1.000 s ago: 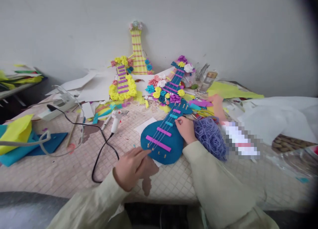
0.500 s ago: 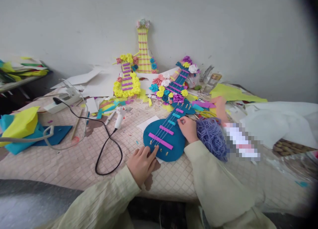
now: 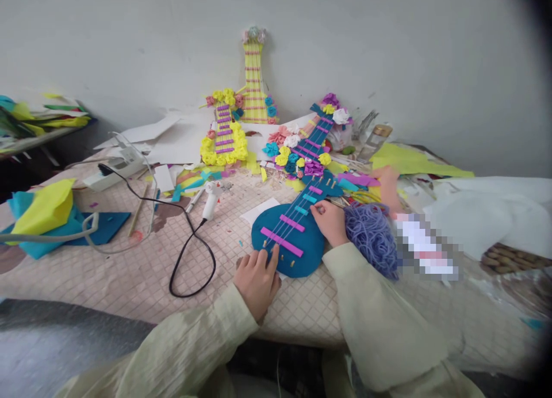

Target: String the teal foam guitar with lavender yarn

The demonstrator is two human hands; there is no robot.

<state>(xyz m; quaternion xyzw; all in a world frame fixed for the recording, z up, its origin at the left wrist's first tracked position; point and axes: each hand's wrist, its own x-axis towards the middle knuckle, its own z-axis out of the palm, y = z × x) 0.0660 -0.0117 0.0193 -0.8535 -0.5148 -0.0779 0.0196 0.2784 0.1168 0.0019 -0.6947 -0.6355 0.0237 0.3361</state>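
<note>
A blue felt guitar [image 3: 297, 237] with pink and turquoise strips and thin strings lies on the table in front of me. My left hand [image 3: 257, 278] rests flat at its lower edge, fingers stretched out, fingertips touching the felt near the small pegs. My right hand [image 3: 330, 221] sits on the guitar's right side with fingers curled in a pinch at the strings; what it pinches is too small to name. A heap of purple yarn [image 3: 371, 237] lies just right of that hand.
A white glue gun [image 3: 211, 198] with a black cord [image 3: 190, 254] lies to the left. Finished flower-covered guitars [image 3: 224, 136] [image 3: 254, 76] [image 3: 313, 142] lean at the wall. Yellow and blue felt sheets [image 3: 43, 217] lie far left, white cloth [image 3: 483, 211] right.
My left hand slid right and forward until its fingertips reached the guitar's lower edge. The view shifted a little left. My right hand stayed at the strings.
</note>
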